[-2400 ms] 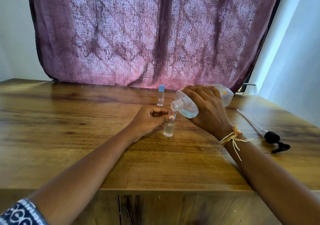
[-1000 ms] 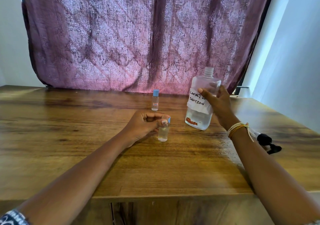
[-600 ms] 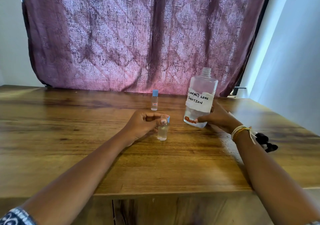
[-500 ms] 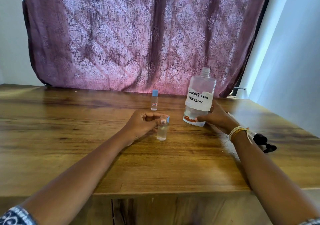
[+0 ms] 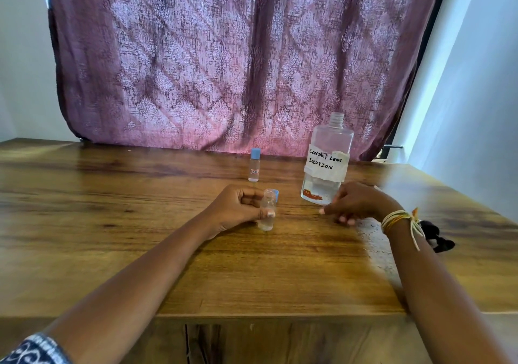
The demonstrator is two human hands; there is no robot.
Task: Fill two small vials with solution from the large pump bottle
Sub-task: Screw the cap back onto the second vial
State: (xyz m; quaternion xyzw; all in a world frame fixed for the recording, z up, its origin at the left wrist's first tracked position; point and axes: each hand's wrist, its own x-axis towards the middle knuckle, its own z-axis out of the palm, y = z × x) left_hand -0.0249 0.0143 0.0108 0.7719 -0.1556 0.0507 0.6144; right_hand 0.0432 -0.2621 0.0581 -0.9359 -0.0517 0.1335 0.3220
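Presently, the wooden surface [image 5: 140,251] carries everything, and your large bottle [image 5: 326,164] is back upright on it, neck open, where moments ago you had it tipped over the vial. Your right hand [image 5: 356,202] has let go of it and now rests just beside its base, fingers loosely curled and holding nothing. Judged from this, pouring into the second vial is finished and capping comes next. The bottle holds clear liquid only in its lower part, below the handwritten label. Your left hand [image 5: 238,206] grips the uncapped vial [image 5: 267,209], standing on the surface and holding clear liquid; how full, I cannot tell. The capped vial [image 5: 254,164] stands apart behind it. A blue cap [image 5: 275,195] shows just behind the open vial. The black pump [image 5: 437,237] lies off to the right.
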